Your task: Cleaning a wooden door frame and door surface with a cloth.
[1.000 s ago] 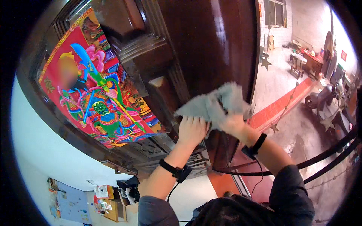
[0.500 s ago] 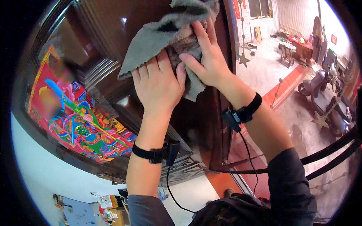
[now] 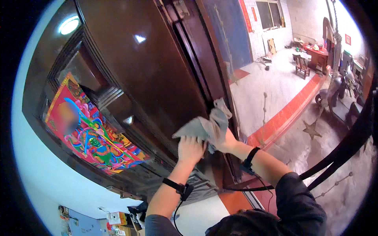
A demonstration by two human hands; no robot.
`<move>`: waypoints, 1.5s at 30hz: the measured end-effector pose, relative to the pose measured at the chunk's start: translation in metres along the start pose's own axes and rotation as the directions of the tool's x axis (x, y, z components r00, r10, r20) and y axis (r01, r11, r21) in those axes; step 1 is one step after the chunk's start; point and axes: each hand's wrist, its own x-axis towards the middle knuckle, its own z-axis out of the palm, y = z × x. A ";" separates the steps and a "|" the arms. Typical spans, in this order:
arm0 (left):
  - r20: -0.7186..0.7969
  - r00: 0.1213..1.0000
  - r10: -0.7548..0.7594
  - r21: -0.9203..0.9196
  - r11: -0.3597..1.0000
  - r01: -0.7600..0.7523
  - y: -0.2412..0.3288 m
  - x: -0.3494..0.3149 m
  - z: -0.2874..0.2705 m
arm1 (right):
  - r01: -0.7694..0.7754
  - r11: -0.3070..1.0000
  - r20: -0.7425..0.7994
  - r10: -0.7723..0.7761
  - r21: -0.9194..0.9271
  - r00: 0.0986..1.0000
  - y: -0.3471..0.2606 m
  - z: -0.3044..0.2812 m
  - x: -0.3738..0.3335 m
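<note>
A grey cloth (image 3: 202,126) is bunched against the edge of a dark brown wooden door (image 3: 130,51). My left hand (image 3: 191,151) presses on its lower left part, fingers under the fold. On the right side, my right hand (image 3: 226,142) grips the cloth close to the door's edge, its fingertips hidden behind the fabric. Both wrists wear black straps with small devices and cables. A colourful poster of a costumed figure (image 3: 94,137) hangs on the door to the left of my hands.
A dark door frame (image 3: 214,67) stands right of the door. Beyond it lie a pale floor, a red strip (image 3: 289,112), a wooden chair (image 3: 301,66), a red table (image 3: 317,53) and a parked scooter (image 3: 346,102). Star ornaments (image 3: 312,129) hang on cords; black straps cross the lower right.
Both hands and the cloth have moved down and to the right along the door, toward its edge. The view has shifted, showing more of the upper door and frame.
</note>
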 end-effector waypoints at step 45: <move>-0.544 0.813 -0.207 0.140 0.933 0.331 -0.124 0.030 -0.101 | 0.320 0.792 -0.143 -0.450 -0.519 0.881 -0.076 0.002 0.201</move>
